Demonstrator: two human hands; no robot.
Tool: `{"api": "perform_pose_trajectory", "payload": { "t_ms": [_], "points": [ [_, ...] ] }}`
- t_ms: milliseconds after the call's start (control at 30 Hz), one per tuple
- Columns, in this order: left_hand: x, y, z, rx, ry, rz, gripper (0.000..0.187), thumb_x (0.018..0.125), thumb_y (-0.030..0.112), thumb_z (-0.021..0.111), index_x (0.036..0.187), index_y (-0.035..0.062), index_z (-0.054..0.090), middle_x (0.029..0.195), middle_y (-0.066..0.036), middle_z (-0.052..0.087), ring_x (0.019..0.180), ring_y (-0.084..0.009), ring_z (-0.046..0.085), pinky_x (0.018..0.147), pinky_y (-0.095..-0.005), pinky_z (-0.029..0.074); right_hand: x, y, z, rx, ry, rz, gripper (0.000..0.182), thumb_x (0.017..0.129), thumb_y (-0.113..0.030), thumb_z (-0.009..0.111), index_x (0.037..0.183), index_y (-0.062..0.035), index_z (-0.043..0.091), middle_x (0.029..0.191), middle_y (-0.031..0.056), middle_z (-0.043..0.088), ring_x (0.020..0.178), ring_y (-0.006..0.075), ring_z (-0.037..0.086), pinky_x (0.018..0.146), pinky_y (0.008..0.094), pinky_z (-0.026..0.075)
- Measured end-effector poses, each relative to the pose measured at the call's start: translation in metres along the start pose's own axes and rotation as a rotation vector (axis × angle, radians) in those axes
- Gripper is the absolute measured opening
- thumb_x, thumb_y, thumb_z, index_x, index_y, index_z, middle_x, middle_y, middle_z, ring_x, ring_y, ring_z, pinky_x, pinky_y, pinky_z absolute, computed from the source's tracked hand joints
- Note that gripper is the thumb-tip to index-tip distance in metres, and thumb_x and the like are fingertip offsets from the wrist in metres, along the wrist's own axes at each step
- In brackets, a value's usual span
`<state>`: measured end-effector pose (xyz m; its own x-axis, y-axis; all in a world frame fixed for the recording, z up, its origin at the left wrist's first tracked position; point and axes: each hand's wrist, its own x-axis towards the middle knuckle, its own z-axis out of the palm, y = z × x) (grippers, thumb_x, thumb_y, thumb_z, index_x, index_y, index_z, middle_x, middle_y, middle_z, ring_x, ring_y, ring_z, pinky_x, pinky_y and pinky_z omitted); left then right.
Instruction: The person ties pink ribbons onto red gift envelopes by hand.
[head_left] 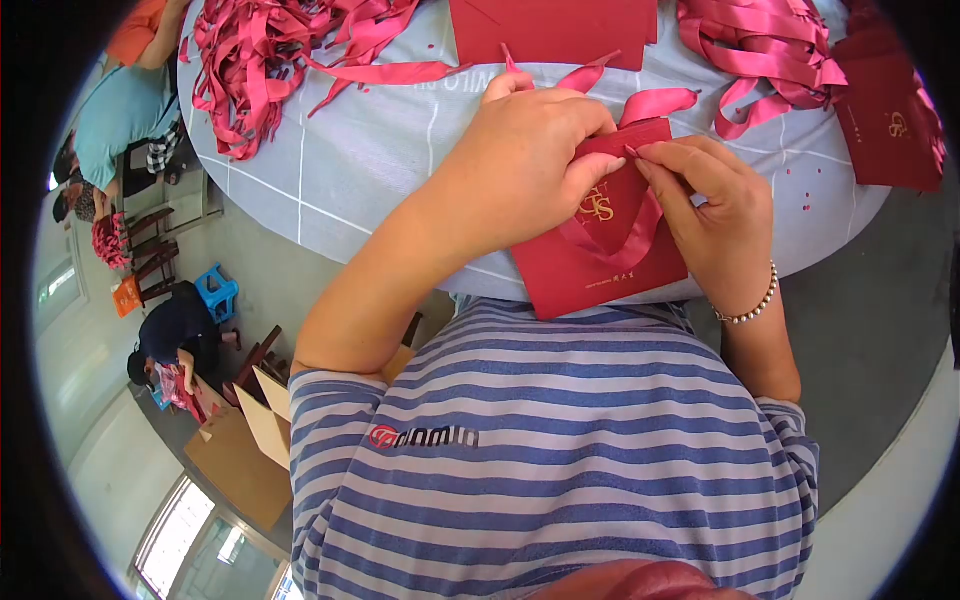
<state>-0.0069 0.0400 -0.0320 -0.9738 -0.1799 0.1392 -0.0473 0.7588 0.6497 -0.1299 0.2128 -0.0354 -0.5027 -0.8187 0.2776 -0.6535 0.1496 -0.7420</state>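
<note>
A dark red paper bag (560, 275) with gold lettering lies at the table's near edge, close to my body. My left hand (535, 160) reaches over the bag's top edge, its thumb and fingers pinched at the ribbon. Beside it, my right hand (710, 205) pinches the ribbon end near the bag's upper corner, fingertips almost touching my left thumb. A pink ribbon (640, 235) loops down over the bag's front, and another length curls up behind the top edge. The exact spot between the fingertips is small and partly hidden.
Piles of pink ribbon lie at the table's (350, 180) far left (240, 75) and far right (765, 50). More red bags are at the far edge (550, 35) and right (885, 120). People, a blue stool (217, 292) and cardboard boxes (235, 465) are at left.
</note>
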Motion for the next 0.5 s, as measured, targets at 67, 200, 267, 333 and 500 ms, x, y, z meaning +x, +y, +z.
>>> {"api": "perform_pose_trajectory", "payload": {
  "t_ms": [67, 200, 267, 333, 500],
  "points": [
    [0.000, 0.001, 0.002, 0.041, 0.026, 0.020, 0.018, 0.087, 0.020, 0.075, 0.099, 0.0063, 0.070, 0.089, -0.009, 0.070, 0.089, -0.0290, 0.067, 0.104, -0.0501, 0.039, 0.001, -0.001, 0.000, -0.005, -0.005, -0.005, 0.007, 0.085, -0.005, 0.074, 0.091, -0.0027, 0.072, 0.081, 0.0116, 0.068, 0.070, 0.0291, 0.066, 0.061, 0.0357, 0.052],
    [0.000, 0.008, 0.003, 0.092, 0.051, 0.058, 0.016, 0.087, 0.018, 0.074, 0.097, 0.0063, 0.070, 0.089, -0.009, 0.070, 0.088, -0.0295, 0.066, 0.104, -0.0490, 0.039, 0.003, -0.008, -0.001, -0.070, 0.008, -0.030, 0.003, 0.084, -0.003, 0.072, 0.087, -0.0027, 0.071, 0.079, 0.0123, 0.066, 0.069, 0.0313, 0.065, 0.060, 0.0381, 0.051],
    [0.000, 0.011, 0.004, 0.130, 0.069, 0.066, 0.013, 0.086, 0.015, 0.074, 0.095, 0.0059, 0.069, 0.087, -0.009, 0.069, 0.087, -0.0287, 0.066, 0.104, -0.0494, 0.038, 0.004, -0.010, -0.002, -0.086, 0.001, -0.012, 0.003, 0.083, -0.003, 0.072, 0.085, -0.0026, 0.070, 0.077, 0.0127, 0.065, 0.068, 0.0320, 0.064, 0.059, 0.0390, 0.050],
    [-0.002, 0.011, 0.006, 0.161, 0.077, 0.091, 0.013, 0.085, 0.014, 0.074, 0.094, 0.0059, 0.069, 0.086, -0.008, 0.068, 0.086, -0.0279, 0.066, 0.104, -0.0493, 0.039, 0.007, -0.010, -0.001, -0.095, -0.020, 0.014, 0.003, 0.081, -0.001, 0.071, 0.081, -0.0021, 0.068, 0.073, 0.0135, 0.063, 0.066, 0.0333, 0.063, 0.058, 0.0402, 0.049],
    [-0.001, 0.012, 0.009, 0.215, 0.112, 0.169, 0.012, 0.082, 0.009, 0.074, 0.091, 0.0059, 0.068, 0.084, -0.007, 0.067, 0.085, -0.0264, 0.065, 0.103, -0.0492, 0.039, 0.014, -0.014, 0.002, -0.154, -0.054, 0.032, 0.004, 0.080, -0.001, 0.068, 0.078, -0.0013, 0.066, 0.071, 0.0150, 0.063, 0.066, 0.0349, 0.063, 0.058, 0.0412, 0.050]
  ]
}}
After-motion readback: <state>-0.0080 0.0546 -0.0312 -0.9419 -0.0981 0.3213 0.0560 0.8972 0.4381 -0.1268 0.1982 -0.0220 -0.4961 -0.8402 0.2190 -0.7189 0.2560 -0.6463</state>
